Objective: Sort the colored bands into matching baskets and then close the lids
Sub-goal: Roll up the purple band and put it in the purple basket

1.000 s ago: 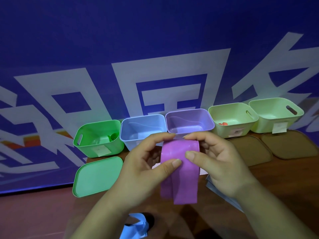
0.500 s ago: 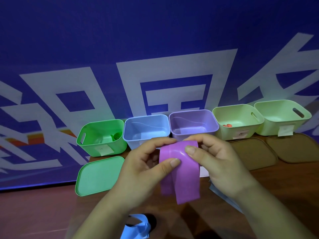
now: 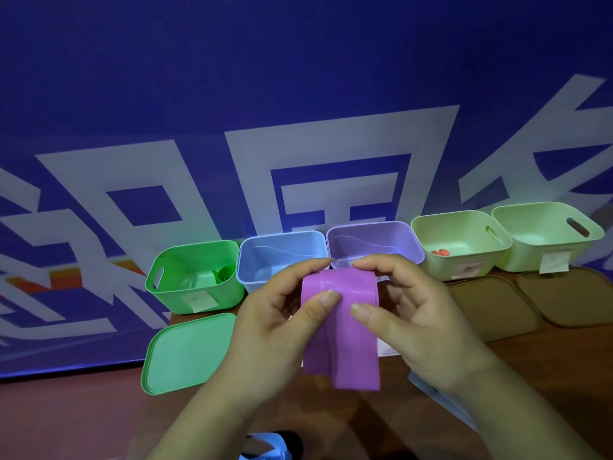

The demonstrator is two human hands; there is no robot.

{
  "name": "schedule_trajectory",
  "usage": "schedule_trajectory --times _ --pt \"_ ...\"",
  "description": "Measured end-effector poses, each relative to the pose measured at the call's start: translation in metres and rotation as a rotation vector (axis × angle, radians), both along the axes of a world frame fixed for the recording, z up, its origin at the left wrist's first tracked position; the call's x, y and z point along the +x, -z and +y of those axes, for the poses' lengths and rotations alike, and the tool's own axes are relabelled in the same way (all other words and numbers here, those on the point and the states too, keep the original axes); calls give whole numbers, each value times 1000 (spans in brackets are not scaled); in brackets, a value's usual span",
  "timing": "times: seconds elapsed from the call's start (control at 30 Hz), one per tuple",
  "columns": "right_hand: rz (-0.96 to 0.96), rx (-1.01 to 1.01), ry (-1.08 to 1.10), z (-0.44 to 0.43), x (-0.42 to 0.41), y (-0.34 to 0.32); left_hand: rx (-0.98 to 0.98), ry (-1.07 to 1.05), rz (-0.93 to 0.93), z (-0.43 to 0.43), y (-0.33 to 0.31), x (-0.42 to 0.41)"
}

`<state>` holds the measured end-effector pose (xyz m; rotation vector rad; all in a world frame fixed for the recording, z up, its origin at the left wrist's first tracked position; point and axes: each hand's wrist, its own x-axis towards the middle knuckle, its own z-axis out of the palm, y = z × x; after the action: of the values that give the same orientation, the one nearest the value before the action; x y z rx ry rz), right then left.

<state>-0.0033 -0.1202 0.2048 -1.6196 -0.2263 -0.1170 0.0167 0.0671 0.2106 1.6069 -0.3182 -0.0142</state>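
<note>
I have the purple band (image 3: 341, 327) pinched in both hands, held above the table (image 3: 530, 376) just in front of the purple basket (image 3: 381, 239). My left hand (image 3: 275, 323) has its thumb pressed on the band's front face and its forefinger curled over the top. My right hand (image 3: 414, 320) mirrors it, thumb on the front and fingers curled over the fold, so neither hand is open. The band is doubled over at the top, where my fingers meet, and its two tails hang down toward me, one partly behind the other. Its long axis therefore runs up and down in my view, with the folded end nearest the basket and the cut ends lowest. Judging by the way it drapes, it is light, thin and limp, with no stiffness of its own. The sheen on the fold suggests a smooth, rubbery surface that could slip through a loose pinch. I think the fold is the best place to hold it, since both layers are caught there and the tails can trail into the basket without bunching on the rim. A blue band (image 3: 265, 449) lies at the near edge.
</note>
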Motion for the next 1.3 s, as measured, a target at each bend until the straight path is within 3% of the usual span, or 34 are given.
schedule_trajectory --times 0.43,0.73,0.9,1.3 --pt "-66 -24 66 0 9 0 125 -2 -18 -4 -4 16" --pt "19 112 108 -4 8 -1 18 162 -42 -4 -1 13" --pt "38 176 120 -3 9 -7 111 162 -115 -2 -5 13" --pt "7 23 114 -4 8 -9 18 122 -49 -1 -6 11"
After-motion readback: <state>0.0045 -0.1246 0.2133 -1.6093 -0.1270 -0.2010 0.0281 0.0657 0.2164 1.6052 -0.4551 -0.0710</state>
